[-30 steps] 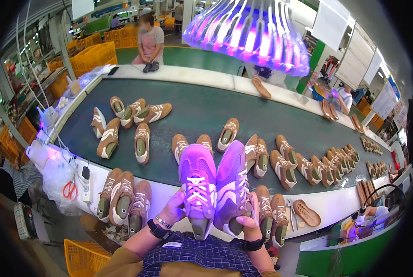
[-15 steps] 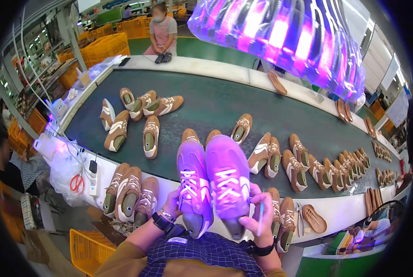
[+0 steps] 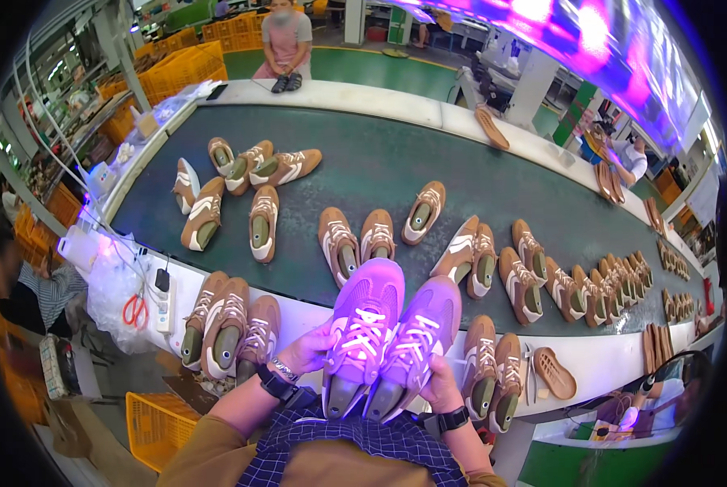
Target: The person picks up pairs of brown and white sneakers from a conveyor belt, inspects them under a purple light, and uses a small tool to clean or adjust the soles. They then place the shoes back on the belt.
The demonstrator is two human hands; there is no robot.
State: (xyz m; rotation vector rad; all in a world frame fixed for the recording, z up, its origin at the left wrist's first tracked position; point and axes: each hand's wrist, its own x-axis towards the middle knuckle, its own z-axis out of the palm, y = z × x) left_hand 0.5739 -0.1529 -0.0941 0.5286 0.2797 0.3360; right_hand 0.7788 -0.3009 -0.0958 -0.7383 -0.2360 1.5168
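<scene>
Two lace-up sneakers are held side by side in front of me, toes pointing away, tinted purple by the lamp light. My left hand (image 3: 309,351) is closed on the outer side of the left sneaker (image 3: 365,329). On the other side, my right hand (image 3: 442,388) grips the right sneaker (image 3: 422,334) near its heel. Olive shoe lasts (image 3: 346,398) fill the openings of both. Their inner sides touch each other. Whether the right fingers also hold a thin stick cannot be seen.
Brown sneakers (image 3: 203,213) stand scattered on the dark green conveyor (image 3: 339,154). Several more rest on the white ledge beside me, near red scissors (image 3: 135,312), tweezers (image 3: 530,373) and a loose sole (image 3: 554,373). A purple-lit lamp (image 3: 574,40) hangs above. Across the belt sits a person (image 3: 286,40).
The held sneakers have come lower and closer together, the right one now tilting right. A thin pale stick seen in my right hand is no longer visible. The lamp appears higher in view.
</scene>
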